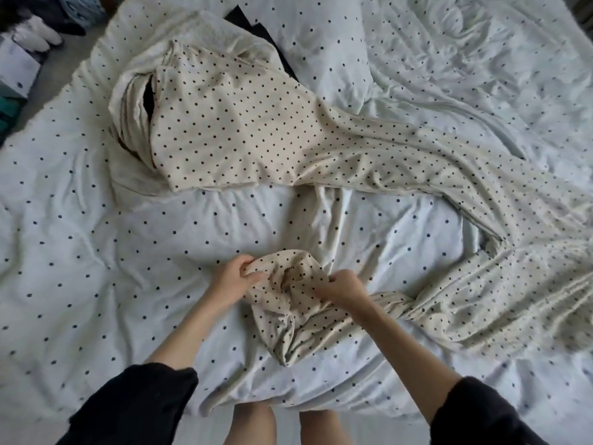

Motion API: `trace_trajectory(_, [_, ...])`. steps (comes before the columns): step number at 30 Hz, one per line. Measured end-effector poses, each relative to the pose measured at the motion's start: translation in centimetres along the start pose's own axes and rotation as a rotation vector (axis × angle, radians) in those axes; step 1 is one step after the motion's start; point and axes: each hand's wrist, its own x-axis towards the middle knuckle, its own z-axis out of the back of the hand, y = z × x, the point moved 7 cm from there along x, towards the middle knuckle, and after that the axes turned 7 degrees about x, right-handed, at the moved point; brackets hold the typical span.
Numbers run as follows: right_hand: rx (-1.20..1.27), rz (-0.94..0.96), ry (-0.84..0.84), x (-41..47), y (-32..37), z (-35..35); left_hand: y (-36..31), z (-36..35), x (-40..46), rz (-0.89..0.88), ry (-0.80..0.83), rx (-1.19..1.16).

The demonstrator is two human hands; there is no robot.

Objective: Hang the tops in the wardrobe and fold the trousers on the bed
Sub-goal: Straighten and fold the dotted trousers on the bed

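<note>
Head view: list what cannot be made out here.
- Dark garment: mostly buried under the cream dotted garment; type unclear.
- Whether the cream garment is a top or trousers: too crumpled.
- Left hand and right hand: fingers partly hidden in its bunched end.
- Wardrobe: outside the frame.

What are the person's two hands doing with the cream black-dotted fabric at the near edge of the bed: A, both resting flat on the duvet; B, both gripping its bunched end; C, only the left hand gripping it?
B: the left hand and right hand each curl around the bunched end of the cream black-dotted fabric.
</note>
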Motion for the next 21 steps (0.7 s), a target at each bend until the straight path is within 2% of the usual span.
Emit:
trace_trajectory(2, [-0.135, 0.156, -0.085, -0.4, 2.9, 1.0, -0.1, 2.3, -1.2, 0.046, 0.035, -0.096])
trace_trajectory(6, [-0.321, 0.497, -0.188, -2.8, 11.3, 0.5, 2.0, 7.2, -3.7, 0.156, 0.145, -0.006])
trace_trajectory(10, [-0.474, 0.744, -0.147, -5.2, 19.3, -4.1, 5.7, 12.1, -6.4, 0.216, 0.048, -0.035])
trace_trajectory(14, [-0.58, 0.881, -0.164, -6.2, 25.2, -10.3, 9.8, 16.2, -8.6, 0.171, -0.129, -0.062])
trace_trajectory(17, [-0.508, 0.962, -0.223, -6.3, 27.8, -13.9, 12.0, 17.4, -9.1, 0.092, -0.195, -0.086])
trace_trajectory(19, [-0.459, 1.023, -0.277, -6.4, 29.0, -16.4, 13.9, 17.3, -9.1, 0.093, -0.161, -0.15])
trace_trajectory(21, [-0.462, 1.059, -0.281, -6.2, 29.8, -18.9, 16.3, 16.7, -9.1, 0.201, -0.065, -0.307])
